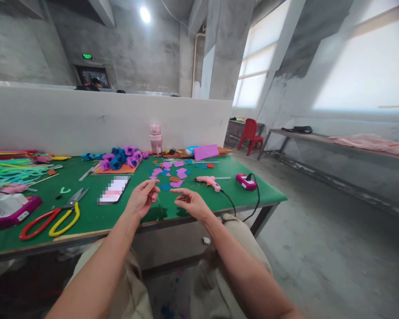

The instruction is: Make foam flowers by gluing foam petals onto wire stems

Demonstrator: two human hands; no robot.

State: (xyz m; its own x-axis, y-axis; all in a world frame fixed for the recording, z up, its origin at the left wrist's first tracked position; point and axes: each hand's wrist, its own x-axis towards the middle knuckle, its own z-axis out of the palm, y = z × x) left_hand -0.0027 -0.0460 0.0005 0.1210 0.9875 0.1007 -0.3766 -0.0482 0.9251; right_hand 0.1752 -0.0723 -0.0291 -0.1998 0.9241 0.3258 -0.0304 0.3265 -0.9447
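Note:
My left hand is raised over the near edge of the green table, its fingers pinched round a thin wire stem that hangs down from them. Close beside it on the right, my right hand hovers with its fingers loosely spread and nothing in it. Just beyond both hands lie several pink, purple, blue and orange felt petals. A pink hot glue gun rests to the right of the petals, its black cord running off the table edge.
Red and yellow scissors, a phone, a tissue box and pipe cleaners lie at left. Finished felt flowers, a pink bottle and a white partition stand behind. A pink power adapter sits at right.

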